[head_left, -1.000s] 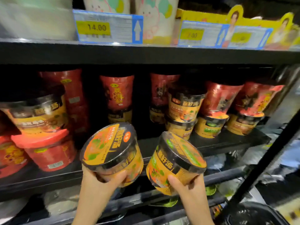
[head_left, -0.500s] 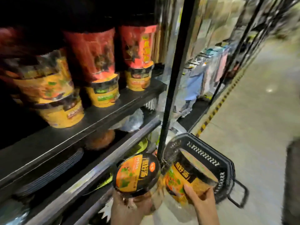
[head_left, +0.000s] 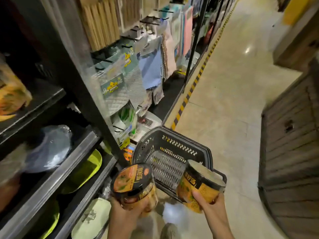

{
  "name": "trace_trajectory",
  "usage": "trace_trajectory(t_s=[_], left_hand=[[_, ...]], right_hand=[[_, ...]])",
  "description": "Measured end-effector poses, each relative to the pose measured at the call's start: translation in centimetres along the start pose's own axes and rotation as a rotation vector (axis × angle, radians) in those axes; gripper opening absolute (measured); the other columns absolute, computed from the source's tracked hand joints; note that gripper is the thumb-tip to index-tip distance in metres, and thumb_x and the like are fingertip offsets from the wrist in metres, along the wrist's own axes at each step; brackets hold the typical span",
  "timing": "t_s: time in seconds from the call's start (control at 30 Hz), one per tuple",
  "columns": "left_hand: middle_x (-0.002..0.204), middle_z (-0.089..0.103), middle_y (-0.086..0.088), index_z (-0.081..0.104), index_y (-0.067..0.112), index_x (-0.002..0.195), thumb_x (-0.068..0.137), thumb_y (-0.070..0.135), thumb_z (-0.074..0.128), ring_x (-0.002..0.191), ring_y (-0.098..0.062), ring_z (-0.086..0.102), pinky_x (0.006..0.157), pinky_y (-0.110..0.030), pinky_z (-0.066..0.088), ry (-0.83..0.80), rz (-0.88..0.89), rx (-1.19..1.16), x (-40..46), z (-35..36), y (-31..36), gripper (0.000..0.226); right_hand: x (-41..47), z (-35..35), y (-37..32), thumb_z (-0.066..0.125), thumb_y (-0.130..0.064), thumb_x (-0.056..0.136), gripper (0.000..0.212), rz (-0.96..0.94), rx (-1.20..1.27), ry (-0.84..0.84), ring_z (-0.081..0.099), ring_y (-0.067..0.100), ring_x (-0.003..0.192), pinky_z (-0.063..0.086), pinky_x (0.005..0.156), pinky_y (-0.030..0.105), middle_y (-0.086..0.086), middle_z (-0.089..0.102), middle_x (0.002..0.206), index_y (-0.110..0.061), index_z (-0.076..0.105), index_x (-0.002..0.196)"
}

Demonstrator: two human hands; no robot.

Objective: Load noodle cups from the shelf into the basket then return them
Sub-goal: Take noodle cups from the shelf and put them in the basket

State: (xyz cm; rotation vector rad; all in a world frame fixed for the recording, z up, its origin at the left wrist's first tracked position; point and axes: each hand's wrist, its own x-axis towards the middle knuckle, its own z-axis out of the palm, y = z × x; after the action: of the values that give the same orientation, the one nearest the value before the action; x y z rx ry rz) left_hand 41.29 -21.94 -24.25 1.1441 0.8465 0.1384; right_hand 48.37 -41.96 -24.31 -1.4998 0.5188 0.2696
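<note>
My left hand (head_left: 126, 210) grips an orange and black noodle cup (head_left: 133, 182) from below, its lid facing up towards me. My right hand (head_left: 209, 204) holds a second noodle cup (head_left: 200, 183) tilted on its side, over the near rim of the basket. The black plastic basket (head_left: 174, 149) stands on the floor by the shelf post, and its slotted bottom shows with nothing on it. More cups (head_left: 12, 94) sit blurred on the dark shelf at far left.
A black shelf post (head_left: 82, 87) rises just left of the basket. Lower shelves hold green and white plates (head_left: 82, 171) and a plastic-wrapped item. Hanging cloths and packets (head_left: 138, 69) fill the adjoining rack. The tiled aisle (head_left: 229, 100) runs ahead; a dark slatted unit (head_left: 291, 161) stands at right.
My view has swung right and down from the noodle shelf to the basket on the floor. Both hands carried their cups down to the basket, and the right cup has tipped onto its side.
</note>
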Motion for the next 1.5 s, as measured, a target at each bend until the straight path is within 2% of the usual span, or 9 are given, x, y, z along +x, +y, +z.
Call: trace_trajectory(t_s=[0.1, 0.27, 0.37, 0.43, 0.5, 0.7, 0.93, 1.1, 1.5], left_hand=[[0.114, 0.054, -0.003, 0.034, 0.018, 0.137, 0.042, 0.013, 0.091, 0.105, -0.016, 0.052, 0.089, -0.029, 0.039, 0.085, 0.013, 0.347, 3.2, 2.1, 0.5, 0.111], [0.132, 0.051, -0.012, 0.029, 0.016, 0.141, 0.025, 0.044, 0.083, 0.120, -0.023, 0.051, 0.094, -0.026, 0.036, 0.088, -0.085, 0.582, 12.3, 5.3, -1.0, 0.131], [0.150, 0.022, -0.024, 0.040, 0.014, 0.133, 0.083, 0.035, 0.065, 0.128, 0.009, 0.035, 0.098, -0.001, 0.022, 0.250, 0.122, 0.667, 17.8, 6.8, -1.0, 0.059], [0.149, 0.019, -0.029, 0.037, 0.008, 0.134, 0.061, 0.051, 0.075, 0.136, -0.018, 0.031, 0.113, -0.023, 0.020, 0.094, 0.158, 0.750, 22.7, 7.6, -3.0, 0.093], [0.138, 0.046, -0.018, 0.024, 0.010, 0.141, 0.032, 0.050, 0.089, 0.119, -0.028, 0.049, 0.105, -0.042, 0.038, 0.036, -0.139, 0.853, 28.6, 7.5, -6.3, 0.134], [0.140, 0.042, -0.012, 0.017, 0.014, 0.145, 0.050, 0.026, 0.091, 0.128, -0.028, 0.042, 0.106, -0.040, 0.036, -0.077, -0.143, 0.855, 40.5, 9.3, -13.4, 0.121], [0.140, 0.042, -0.017, 0.020, 0.007, 0.143, 0.047, 0.022, 0.092, 0.129, -0.028, 0.041, 0.105, -0.033, 0.031, -0.103, -0.116, 0.911, 50.5, 9.2, -25.0, 0.121], [0.142, 0.040, -0.018, 0.015, 0.010, 0.145, 0.051, 0.022, 0.091, 0.131, -0.030, 0.038, 0.106, -0.035, 0.031, -0.102, -0.176, 0.905, 55.9, 7.2, -33.3, 0.121], [0.138, 0.044, -0.012, 0.025, 0.008, 0.138, 0.052, 0.012, 0.090, 0.125, -0.021, 0.043, 0.101, -0.024, 0.030, -0.117, -0.073, 0.844, 61.8, 7.8, -41.4, 0.108]], right_hand=[[3.8, 0.4, 0.4, 0.079, -0.011, 0.071, 0.083, 0.048, -0.083, 0.002, 0.055, 0.020, 0.099, 0.044, 0.085, 0.032, 0.006, 0.054, 0.125, -0.014, 0.033, 0.140], [11.0, 3.5, 1.8, 0.081, -0.017, 0.069, 0.082, 0.159, -0.138, 0.029, 0.054, 0.019, 0.100, 0.045, 0.090, 0.035, 0.002, 0.051, 0.117, -0.016, 0.031, 0.135], [16.3, 5.8, 3.9, 0.085, -0.025, 0.064, 0.092, 0.188, -0.188, 0.065, 0.051, 0.020, 0.106, 0.043, 0.100, 0.039, 0.000, 0.049, 0.118, -0.018, 0.030, 0.137], [19.9, 7.5, 5.3, 0.086, -0.024, 0.062, 0.096, 0.188, -0.225, 0.108, 0.049, 0.019, 0.105, 0.041, 0.099, 0.035, 0.001, 0.048, 0.117, -0.016, 0.029, 0.139], [23.2, 9.2, 7.2, 0.088, -0.026, 0.059, 0.100, 0.195, -0.234, 0.129, 0.051, 0.020, 0.107, 0.042, 0.100, 0.036, 0.002, 0.049, 0.121, -0.018, 0.028, 0.139], [33.0, 12.9, 15.4, 0.078, -0.072, 0.026, 0.137, 0.264, -0.316, 0.175, 0.046, 0.019, 0.125, 0.037, 0.109, 0.044, -0.003, 0.046, 0.136, -0.028, 0.021, 0.143], [42.3, 14.3, 28.3, 0.089, -0.050, 0.040, 0.115, 0.231, -0.353, 0.176, 0.049, 0.016, 0.122, 0.036, 0.109, 0.041, -0.004, 0.051, 0.129, -0.029, 0.029, 0.136], [47.2, 15.1, 36.5, 0.092, -0.021, 0.052, 0.093, 0.192, -0.375, 0.130, 0.051, 0.002, 0.102, 0.033, 0.086, 0.002, -0.014, 0.051, 0.107, -0.024, 0.034, 0.124], [52.1, 14.7, 46.4, 0.086, -0.055, 0.039, 0.122, 0.161, -0.459, 0.148, 0.045, 0.013, 0.125, 0.038, 0.108, 0.038, -0.004, 0.046, 0.135, -0.025, 0.024, 0.140]])
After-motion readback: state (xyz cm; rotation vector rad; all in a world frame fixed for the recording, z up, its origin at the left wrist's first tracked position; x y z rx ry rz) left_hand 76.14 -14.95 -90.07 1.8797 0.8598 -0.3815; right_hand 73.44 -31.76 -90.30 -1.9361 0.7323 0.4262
